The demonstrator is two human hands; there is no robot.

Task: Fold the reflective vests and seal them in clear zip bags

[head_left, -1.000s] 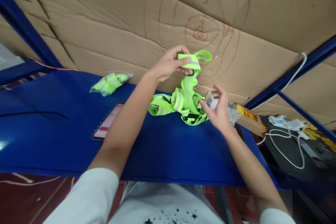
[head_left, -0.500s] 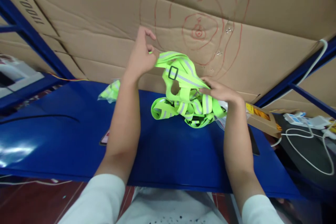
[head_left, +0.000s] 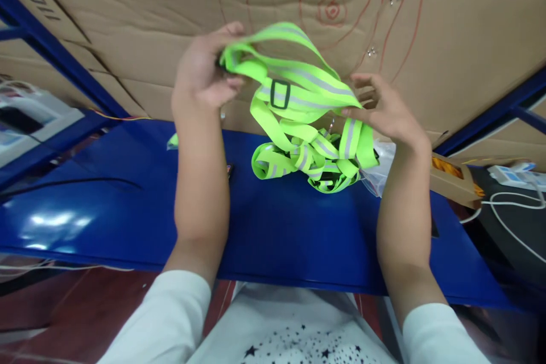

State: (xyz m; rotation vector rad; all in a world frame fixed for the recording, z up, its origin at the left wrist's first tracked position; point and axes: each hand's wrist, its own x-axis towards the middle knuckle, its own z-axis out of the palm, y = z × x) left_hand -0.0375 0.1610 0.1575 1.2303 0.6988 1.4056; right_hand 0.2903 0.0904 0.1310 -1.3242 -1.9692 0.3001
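We cannot make out the dark piece at the left hand, because its fingers hide part of it as they grip the yellow-green strap. The right hand pinches the strap's other end, holding it above the worktop, where its lower loops lie tangled. Our left forearm covers most of a green bundle. The right forearm partly hides a clear bag, its contents unclear to us; orange pieces show inside a cardboard box.
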